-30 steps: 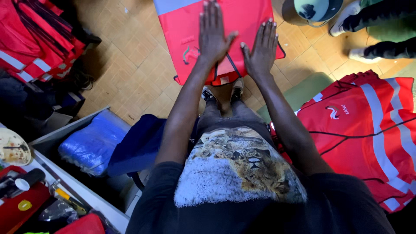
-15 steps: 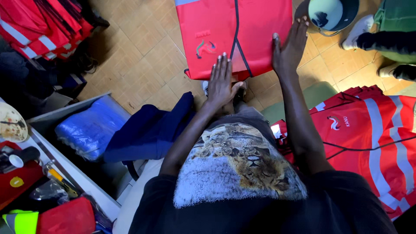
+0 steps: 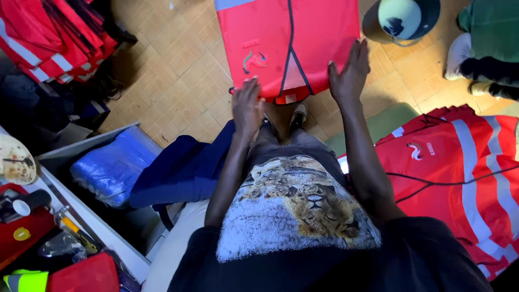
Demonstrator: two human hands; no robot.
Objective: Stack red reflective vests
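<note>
At the far left lies one heap of red vests [image 3: 48, 43] with pale reflective stripes; how many are in it cannot be told. Below it, one blue plastic-wrapped bundle [image 3: 108, 167] sits in a grey bin [image 3: 86, 146], and one dark blue cloth [image 3: 184, 170] drapes beside the person's leg. The left hand [image 3: 247, 108] rests on the near edge of a single red vest [image 3: 286, 43] spread flat on the wooden floor [image 3: 178, 81], fingers together and bent down over the hem. The right hand [image 3: 350, 73] lies flat on the same vest's right side, fingers straight and slightly spread. One round cap [image 3: 403, 19] sits just right of the vest. At the far right, one more pile of red striped vests [image 3: 459, 167] lies folded.
</note>
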